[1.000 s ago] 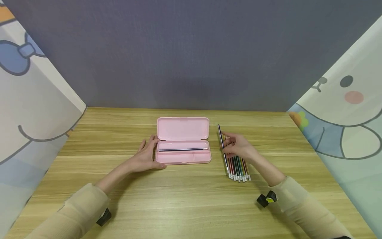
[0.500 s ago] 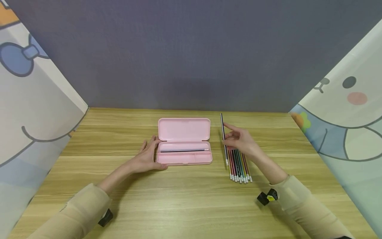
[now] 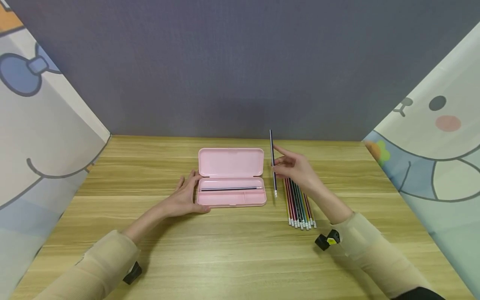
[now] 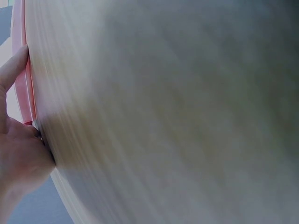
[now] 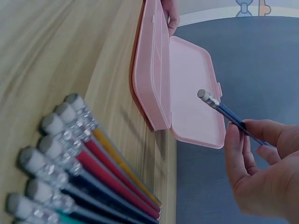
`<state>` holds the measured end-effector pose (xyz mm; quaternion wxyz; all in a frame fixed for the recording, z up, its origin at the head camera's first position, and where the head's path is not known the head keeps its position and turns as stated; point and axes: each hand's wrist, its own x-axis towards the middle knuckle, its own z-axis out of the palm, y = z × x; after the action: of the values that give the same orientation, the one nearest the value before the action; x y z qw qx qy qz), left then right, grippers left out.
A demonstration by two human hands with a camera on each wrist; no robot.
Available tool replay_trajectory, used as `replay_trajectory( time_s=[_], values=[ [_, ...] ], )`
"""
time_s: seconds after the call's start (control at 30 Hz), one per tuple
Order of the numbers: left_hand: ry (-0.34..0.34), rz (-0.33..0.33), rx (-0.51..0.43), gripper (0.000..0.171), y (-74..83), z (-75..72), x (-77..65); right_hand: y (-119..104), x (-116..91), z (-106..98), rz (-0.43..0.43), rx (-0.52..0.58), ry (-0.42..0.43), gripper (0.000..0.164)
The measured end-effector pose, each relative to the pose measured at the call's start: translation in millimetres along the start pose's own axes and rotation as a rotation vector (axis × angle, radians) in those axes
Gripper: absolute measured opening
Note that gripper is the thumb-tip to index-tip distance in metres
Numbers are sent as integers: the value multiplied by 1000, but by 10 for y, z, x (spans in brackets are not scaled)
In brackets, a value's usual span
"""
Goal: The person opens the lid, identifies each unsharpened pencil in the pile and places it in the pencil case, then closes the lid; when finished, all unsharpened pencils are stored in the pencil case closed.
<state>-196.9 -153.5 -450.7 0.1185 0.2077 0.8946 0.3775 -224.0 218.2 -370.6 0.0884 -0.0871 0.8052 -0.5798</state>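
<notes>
A pink pencil case (image 3: pixel 231 162) lies with its lid laid back on the wooden table. One dark pencil (image 3: pixel 225 189) rests lengthwise in its long rear compartment. My left hand (image 3: pixel 181 199) holds the case's left end, thumb along the front wall and fingers toward the hinge corner. Over the table right of the case, my right hand (image 3: pixel 294 166) pinches a dark blue pencil (image 3: pixel 273 160) between thumb and fingers. Its eraser end points down toward me, as the right wrist view shows the white eraser (image 5: pixel 202 94) nearest the camera.
A row of several coloured pencils (image 3: pixel 300 208) lies below and right of my right hand, eraser ends toward me. A grey panel (image 3: pixel 240 75) stands behind the wooden table (image 3: pixel 232 250). Cartoon-printed sheets (image 3: pixel 435 137) flank both sides.
My right hand has lifted the dark blue pencil off the left side of the row, raising it away from me, then leftward toward the case. The left hand stays at the case.
</notes>
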Motion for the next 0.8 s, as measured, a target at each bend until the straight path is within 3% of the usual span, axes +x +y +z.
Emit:
replay_trajectory(
  time_s=[0.33, 0.53, 0.8],
  values=[
    [7, 11, 3, 98, -26, 11, 5, -39, 203, 181, -124, 53, -50, 68],
    [8, 12, 5, 98, -22, 11, 2, -59, 322, 308, -172, 29, -62, 62],
    [4, 9, 12, 98, -22, 7, -2, -49, 471, 459, -238, -109, -101, 47]
  ],
)
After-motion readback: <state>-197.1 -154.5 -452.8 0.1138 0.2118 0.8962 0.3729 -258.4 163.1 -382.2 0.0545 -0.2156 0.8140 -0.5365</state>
